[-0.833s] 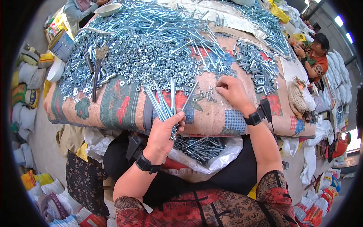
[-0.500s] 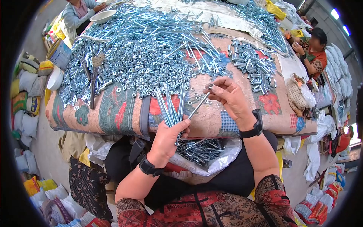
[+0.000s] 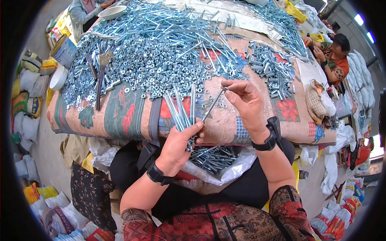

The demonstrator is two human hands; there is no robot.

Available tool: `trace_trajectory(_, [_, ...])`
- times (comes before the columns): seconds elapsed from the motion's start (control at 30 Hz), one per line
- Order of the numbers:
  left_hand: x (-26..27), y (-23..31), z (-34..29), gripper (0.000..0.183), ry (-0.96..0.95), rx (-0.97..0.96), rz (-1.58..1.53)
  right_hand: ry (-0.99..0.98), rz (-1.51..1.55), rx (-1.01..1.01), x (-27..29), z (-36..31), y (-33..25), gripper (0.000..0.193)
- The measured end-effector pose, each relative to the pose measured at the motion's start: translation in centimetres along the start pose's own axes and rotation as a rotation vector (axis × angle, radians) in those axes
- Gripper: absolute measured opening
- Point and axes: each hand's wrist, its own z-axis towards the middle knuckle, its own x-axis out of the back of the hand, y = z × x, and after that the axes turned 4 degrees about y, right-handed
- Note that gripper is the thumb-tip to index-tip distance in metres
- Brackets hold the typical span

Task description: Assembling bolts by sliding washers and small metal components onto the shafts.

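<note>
My left hand (image 3: 177, 148) is closed round a bundle of long silver bolts (image 3: 179, 110), which fan upward over the table's front edge. A single long bolt (image 3: 213, 105) slants away from that bundle, its lower end under my left thumb. At its upper end my right hand (image 3: 246, 105) pinches with thumb and forefinger, the other fingers curled. A small nut may be at that tip, but the fingertips cover too much to tell. Below my hands, a white sack (image 3: 241, 166) in my lap holds many dark-looking bolts (image 3: 215, 158).
A large heap of nuts (image 3: 157, 68) covers the table's left and middle. Short metal sleeves (image 3: 269, 70) lie to the right, long bolts (image 3: 157, 24) behind. A tied bundle of dark rods (image 3: 100, 80) stands among the nuts. Co-workers sit at far left and right (image 3: 335, 60).
My right fingertips have closed over the upper end of the single bolt, and that bolt stands slightly steeper. My left hand keeps its hold on the bundle.
</note>
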Motion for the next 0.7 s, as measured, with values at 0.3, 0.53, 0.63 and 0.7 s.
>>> trace_trajectory(0.3, [1.0, 0.1, -0.5, 0.011, 0.002, -0.067, 0.130, -0.230, -0.087, -0.164, 1.1, 0.4, -0.5, 0.019])
trace_trajectory(0.53, [1.4, 1.3, -0.4, 0.016, 0.108, -0.147, 0.014, -0.133, -0.282, -0.130, -0.8, 1.3, 2.7, 0.021])
trace_trajectory(0.63, [2.2, 1.6, -0.1, 0.013, 0.166, -0.211, -0.042, -0.213, -0.932, 0.321, -3.4, 0.9, 5.4, 0.024])
trace_trajectory(0.7, [2.2, 1.9, -0.3, 0.013, 0.178, -0.196, -0.048, -0.213, -1.050, 0.293, -5.1, 0.7, 5.5, 0.024])
